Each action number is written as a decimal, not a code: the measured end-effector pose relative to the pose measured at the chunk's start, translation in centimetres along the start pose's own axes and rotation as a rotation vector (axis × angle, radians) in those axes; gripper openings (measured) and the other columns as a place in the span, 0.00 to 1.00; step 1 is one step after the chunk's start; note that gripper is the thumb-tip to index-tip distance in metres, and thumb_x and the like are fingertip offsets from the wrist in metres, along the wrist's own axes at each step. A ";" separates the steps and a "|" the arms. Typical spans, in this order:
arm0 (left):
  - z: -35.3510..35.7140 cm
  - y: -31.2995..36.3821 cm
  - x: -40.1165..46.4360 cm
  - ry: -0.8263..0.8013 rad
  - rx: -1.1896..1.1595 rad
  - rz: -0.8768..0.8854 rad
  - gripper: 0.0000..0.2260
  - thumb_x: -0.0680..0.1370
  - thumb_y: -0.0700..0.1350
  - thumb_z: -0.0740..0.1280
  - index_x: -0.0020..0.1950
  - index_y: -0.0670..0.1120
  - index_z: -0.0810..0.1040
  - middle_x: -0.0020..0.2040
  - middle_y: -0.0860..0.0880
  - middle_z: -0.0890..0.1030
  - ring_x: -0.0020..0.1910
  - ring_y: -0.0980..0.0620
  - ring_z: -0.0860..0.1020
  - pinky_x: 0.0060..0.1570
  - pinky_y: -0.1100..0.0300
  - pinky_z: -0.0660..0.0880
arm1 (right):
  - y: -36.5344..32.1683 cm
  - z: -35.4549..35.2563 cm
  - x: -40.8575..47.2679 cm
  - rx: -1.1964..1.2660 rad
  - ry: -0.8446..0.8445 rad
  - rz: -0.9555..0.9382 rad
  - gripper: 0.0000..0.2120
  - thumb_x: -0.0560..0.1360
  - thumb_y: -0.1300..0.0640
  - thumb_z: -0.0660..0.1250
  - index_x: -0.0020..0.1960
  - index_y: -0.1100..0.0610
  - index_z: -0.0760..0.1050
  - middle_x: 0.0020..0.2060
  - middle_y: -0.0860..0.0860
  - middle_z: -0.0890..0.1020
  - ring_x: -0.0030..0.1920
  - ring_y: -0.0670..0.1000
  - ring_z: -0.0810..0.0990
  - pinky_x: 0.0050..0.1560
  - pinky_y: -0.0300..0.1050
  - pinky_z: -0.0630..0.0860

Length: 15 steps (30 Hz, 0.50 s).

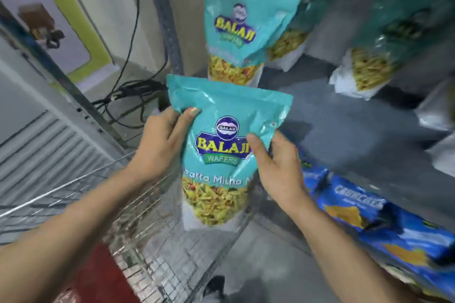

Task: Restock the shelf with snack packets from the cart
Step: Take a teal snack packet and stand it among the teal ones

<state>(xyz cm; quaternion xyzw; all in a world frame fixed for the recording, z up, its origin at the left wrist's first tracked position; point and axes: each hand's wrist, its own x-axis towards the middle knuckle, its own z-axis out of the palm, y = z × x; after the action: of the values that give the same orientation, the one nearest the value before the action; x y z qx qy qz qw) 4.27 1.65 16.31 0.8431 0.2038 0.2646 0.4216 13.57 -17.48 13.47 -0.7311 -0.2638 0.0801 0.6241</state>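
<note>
— What sits in the middle of the frame?

— A teal Balaji Wafers packet [222, 145], upright, label facing the camera, held by both hands above the wire cart [157, 236] at the lower left.

— How is it held?

— The left hand [161, 140] clamps the packet's left edge near the top, thumb across the front and fingers behind. The right hand [275, 167] clamps the right edge a little lower, thumb pressed on the front. Both are closed on the packet.

— And the shelf?

— The grey shelf board [349, 125] fills the right half of the frame. A second teal packet [240, 29] stands upright at its left end, in the upper centre, just beside the grey upright post [166, 19]. A third teal packet [290, 34] stands partly hidden behind it, and another [384, 47], blurred, leans further right. The held packet is in front of and below these, apart from the board.

— Anything lower down?

— Blue snack packets [374, 224] lie along the lower right, under the board. Black cables [128, 98] hang and coil at the centre left, behind the post. I cannot tell what is inside the cart.
</note>
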 end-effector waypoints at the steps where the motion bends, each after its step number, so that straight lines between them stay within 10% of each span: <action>1: 0.5 1.9 0.8 -0.007 -0.017 0.037 0.22 0.77 0.61 0.57 0.32 0.46 0.71 0.27 0.51 0.73 0.28 0.59 0.67 0.30 0.56 0.68 | -1.4 -1.8 0.3 0.007 0.039 -0.012 0.14 0.76 0.47 0.65 0.54 0.57 0.79 0.48 0.50 0.87 0.52 0.58 0.84 0.53 0.60 0.79; 6: 5.1 9.2 5.2 -0.090 -0.308 0.132 0.29 0.75 0.61 0.63 0.47 0.32 0.76 0.40 0.39 0.80 0.42 0.51 0.71 0.43 0.36 0.75 | -5.1 -10.4 2.6 -0.019 0.211 -0.042 0.14 0.74 0.47 0.67 0.55 0.54 0.80 0.48 0.45 0.87 0.52 0.53 0.85 0.52 0.60 0.81; 11: 12.5 13.8 10.0 -0.050 -0.409 0.215 0.18 0.78 0.50 0.66 0.34 0.40 0.72 0.29 0.53 0.69 0.31 0.59 0.64 0.29 0.56 0.63 | -4.6 -16.8 7.4 -0.070 0.369 -0.107 0.08 0.71 0.42 0.69 0.48 0.43 0.79 0.44 0.43 0.87 0.46 0.47 0.85 0.46 0.55 0.82; 15: 18.2 14.7 14.3 -0.066 -0.415 0.182 0.25 0.73 0.60 0.67 0.38 0.36 0.77 0.33 0.38 0.78 0.36 0.54 0.68 0.34 0.48 0.73 | -1.5 -20.6 10.1 -0.147 0.489 -0.081 0.11 0.71 0.42 0.70 0.42 0.49 0.76 0.37 0.56 0.85 0.36 0.56 0.82 0.40 0.60 0.78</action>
<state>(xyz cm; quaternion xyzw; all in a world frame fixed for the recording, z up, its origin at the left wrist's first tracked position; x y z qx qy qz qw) 28.39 -9.51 23.07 0.7614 0.0542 0.3099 0.5669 30.90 -30.36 21.36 -0.7610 -0.1391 -0.1433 0.6172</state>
